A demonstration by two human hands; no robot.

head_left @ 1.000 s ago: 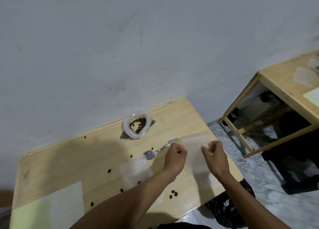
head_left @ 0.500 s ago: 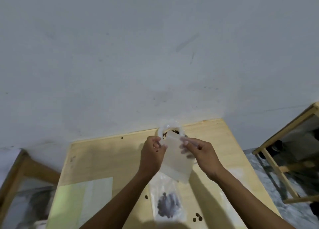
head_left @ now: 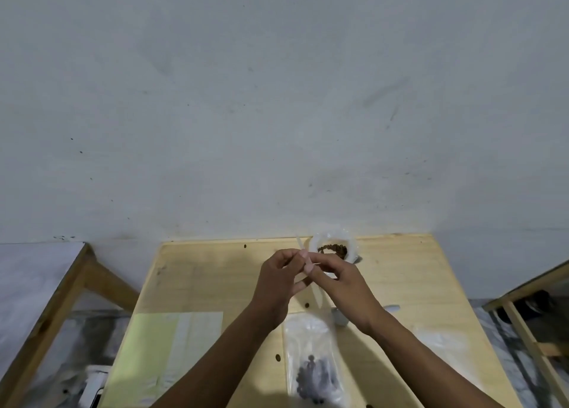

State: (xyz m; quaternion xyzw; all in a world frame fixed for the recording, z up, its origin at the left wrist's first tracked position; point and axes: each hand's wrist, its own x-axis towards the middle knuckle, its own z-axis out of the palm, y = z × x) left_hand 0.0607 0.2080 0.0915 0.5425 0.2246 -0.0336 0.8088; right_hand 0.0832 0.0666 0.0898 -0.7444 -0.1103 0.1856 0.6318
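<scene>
My left hand (head_left: 281,280) and my right hand (head_left: 337,280) meet above the middle of the wooden table (head_left: 215,284). Both pinch the top of a small clear plastic bag (head_left: 317,295), which hangs edge-on between them. Just behind my hands stands an open clear bag of brown beans (head_left: 334,247), by the wall. A filled clear bag with dark beans (head_left: 314,364) lies flat on the table under my forearms. Beside it, the bowl of a metal spoon (head_left: 340,318) shows under my right wrist.
A yellow-green sheet with clear bags (head_left: 166,355) lies at the table's left front. Another clear bag (head_left: 443,343) lies at the right. Loose beans (head_left: 278,357) dot the tabletop. Wooden frames stand on the left (head_left: 61,287) and the right (head_left: 523,324).
The view has swung from the table's right side to face the wall. My hands lifted an empty clear bag off the table, and it has turned from face-on to edge-on between my fingers.
</scene>
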